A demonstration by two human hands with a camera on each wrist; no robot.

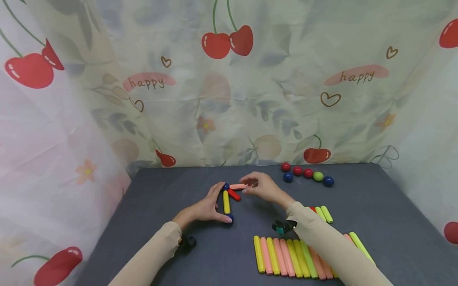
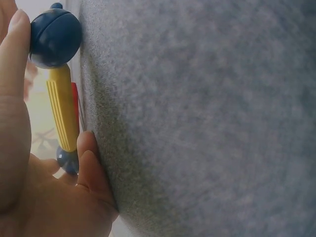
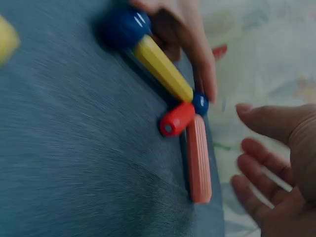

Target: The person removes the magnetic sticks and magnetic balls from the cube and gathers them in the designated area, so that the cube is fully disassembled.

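My left hand (image 1: 205, 208) spans a yellow magnetic rod (image 1: 226, 202), its thumb on the near blue ball (image 2: 55, 38) and its fingers at the far blue ball (image 1: 226, 186). The rod runs between these two balls. From the far ball a red rod (image 3: 177, 120) slants out, its free end showing a metal dot. A pink rod (image 3: 199, 160) also reaches from that ball, pointing right. Beside its free end is my right hand (image 1: 265, 188); in the right wrist view its fingers are loosely bent and apart from the rod, holding nothing.
Toward the back right of the dark table (image 1: 358, 198) lie several red, blue and green balls (image 1: 308, 173). A row of yellow, pink and green rods (image 1: 287, 258) lies front right, partly under my right forearm. Short green rods (image 1: 327, 214) lie behind it. Printed cloth (image 1: 229, 119) encloses the table.
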